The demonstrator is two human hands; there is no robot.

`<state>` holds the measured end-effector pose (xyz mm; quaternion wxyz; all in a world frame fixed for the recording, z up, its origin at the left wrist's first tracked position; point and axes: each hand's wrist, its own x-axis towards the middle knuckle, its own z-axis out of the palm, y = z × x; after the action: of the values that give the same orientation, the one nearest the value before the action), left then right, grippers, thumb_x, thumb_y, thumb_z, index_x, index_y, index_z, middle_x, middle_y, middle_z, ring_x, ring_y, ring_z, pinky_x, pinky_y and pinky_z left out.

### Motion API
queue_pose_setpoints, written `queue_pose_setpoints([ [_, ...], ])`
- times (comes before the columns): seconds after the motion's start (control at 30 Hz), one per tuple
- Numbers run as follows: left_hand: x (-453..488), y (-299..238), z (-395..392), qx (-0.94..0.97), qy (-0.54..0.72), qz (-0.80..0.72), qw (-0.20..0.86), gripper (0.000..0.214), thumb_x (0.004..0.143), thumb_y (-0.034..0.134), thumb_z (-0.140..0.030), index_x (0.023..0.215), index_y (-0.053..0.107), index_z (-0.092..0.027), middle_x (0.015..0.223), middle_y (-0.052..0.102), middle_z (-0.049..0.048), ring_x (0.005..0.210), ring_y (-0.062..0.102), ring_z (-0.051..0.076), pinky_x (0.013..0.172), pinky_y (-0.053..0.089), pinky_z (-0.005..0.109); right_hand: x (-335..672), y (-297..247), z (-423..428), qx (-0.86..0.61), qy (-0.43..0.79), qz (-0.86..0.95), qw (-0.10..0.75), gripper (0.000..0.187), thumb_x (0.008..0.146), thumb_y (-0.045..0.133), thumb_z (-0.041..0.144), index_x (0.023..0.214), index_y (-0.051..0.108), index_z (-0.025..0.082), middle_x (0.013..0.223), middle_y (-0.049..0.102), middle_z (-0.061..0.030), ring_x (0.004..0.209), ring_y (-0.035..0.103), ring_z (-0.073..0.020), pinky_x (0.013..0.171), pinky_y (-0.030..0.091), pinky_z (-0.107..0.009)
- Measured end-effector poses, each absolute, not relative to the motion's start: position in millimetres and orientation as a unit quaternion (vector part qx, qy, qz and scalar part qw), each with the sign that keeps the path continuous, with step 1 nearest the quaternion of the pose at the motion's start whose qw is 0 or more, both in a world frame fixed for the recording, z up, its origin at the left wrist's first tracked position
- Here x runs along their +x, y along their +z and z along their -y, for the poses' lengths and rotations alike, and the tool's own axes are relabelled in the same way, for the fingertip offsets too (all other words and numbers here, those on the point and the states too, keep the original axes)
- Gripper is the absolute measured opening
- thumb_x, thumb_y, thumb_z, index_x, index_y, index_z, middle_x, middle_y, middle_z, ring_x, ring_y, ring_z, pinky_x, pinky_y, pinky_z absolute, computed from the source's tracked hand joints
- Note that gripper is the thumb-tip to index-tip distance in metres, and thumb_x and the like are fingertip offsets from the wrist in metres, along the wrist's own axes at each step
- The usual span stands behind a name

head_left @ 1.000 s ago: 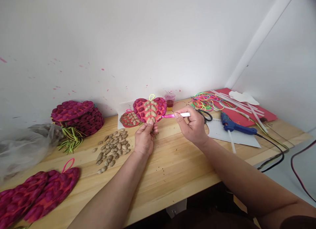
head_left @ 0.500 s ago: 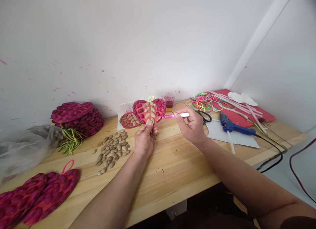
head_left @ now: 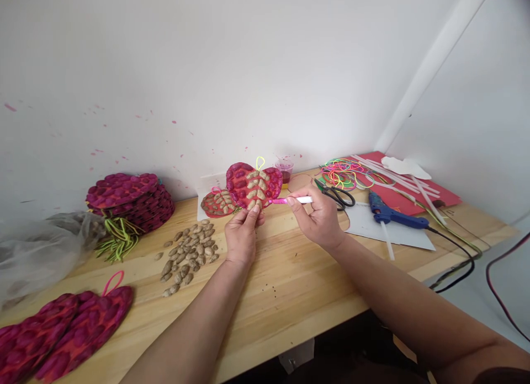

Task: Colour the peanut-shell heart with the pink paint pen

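My left hand pinches the lower tip of a heart-shaped peanut-shell ornament and holds it raised above the table. Its sides are painted magenta, a middle column of shells is bare tan, and a yellow loop tops it. In my right hand is a white-handled paintbrush, its pink-stained end against the ornament's lower right edge. A clear cup of dark red paint stands just behind. Another heart ornament, with bare shells on red, lies behind my left hand on white paper.
Loose peanut shells lie left of my left arm. Stacked magenta ornaments, a plastic bag and more painted hearts are further left. At right are scissors, colored cords, a blue glue gun and glue sticks.
The ornament has shifted slightly right and turned a little in my left hand. My right hand has moved slightly left and down, bringing the brush lower along the ornament's right edge.
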<state>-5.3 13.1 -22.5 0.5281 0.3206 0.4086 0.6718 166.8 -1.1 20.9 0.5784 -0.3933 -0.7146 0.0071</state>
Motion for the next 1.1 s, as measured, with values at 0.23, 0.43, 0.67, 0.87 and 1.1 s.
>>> queue_pose_setpoints([
  [0.23,-8,-27,-15,0.367,0.667,-0.430,0.486,0.037,0.066,0.093,-0.046,0.082,0.082,-0.015,0.071,0.071,0.0026,0.068,0.061,0.013,0.070,0.052,0.026,170,22,-1,-0.397,-0.022,0.718,0.571,0.008,0.098,0.062,0.027,0.091,0.063,0.023,0.082,0.072,-0.0020,0.074,0.066,-0.0171,0.070,0.050,-0.033],
  [0.43,-10,-32,-17,0.392,0.664,-0.433,0.466,0.032,0.073,0.088,-0.045,0.082,0.082,-0.016,0.071,0.071,0.0027,0.069,0.060,0.013,0.070,0.052,0.025,168,23,1,-0.374,-0.035,0.738,0.561,0.005,0.098,0.062,0.022,0.093,0.063,0.023,0.084,0.072,-0.0025,0.076,0.066,-0.0170,0.071,0.050,-0.032],
  [0.67,-12,-34,-18,0.409,0.662,-0.441,0.447,0.030,0.076,0.086,-0.045,0.078,0.080,-0.016,0.069,0.070,0.0018,0.066,0.059,0.013,0.069,0.050,0.026,168,21,1,-0.355,-0.051,0.750,0.556,0.004,0.098,0.063,0.020,0.095,0.064,0.023,0.084,0.073,-0.0030,0.080,0.067,-0.0184,0.073,0.051,-0.034],
  [0.87,-10,-29,-16,0.403,0.664,-0.441,0.449,0.030,0.074,0.087,-0.045,0.073,0.077,-0.016,0.066,0.068,0.0005,0.065,0.060,0.013,0.068,0.050,0.025,168,21,1,-0.357,-0.044,0.755,0.549,0.004,0.098,0.062,0.021,0.096,0.064,0.024,0.085,0.073,-0.0030,0.081,0.066,-0.0191,0.073,0.051,-0.035],
  [1.1,-11,-32,-17,0.400,0.664,-0.442,0.451,0.031,0.074,0.087,-0.046,0.078,0.080,-0.016,0.068,0.068,0.0015,0.066,0.058,0.013,0.067,0.049,0.025,168,21,0,-0.366,-0.055,0.749,0.549,0.004,0.098,0.061,0.021,0.095,0.063,0.024,0.084,0.072,-0.0031,0.080,0.066,-0.0194,0.074,0.051,-0.036],
])
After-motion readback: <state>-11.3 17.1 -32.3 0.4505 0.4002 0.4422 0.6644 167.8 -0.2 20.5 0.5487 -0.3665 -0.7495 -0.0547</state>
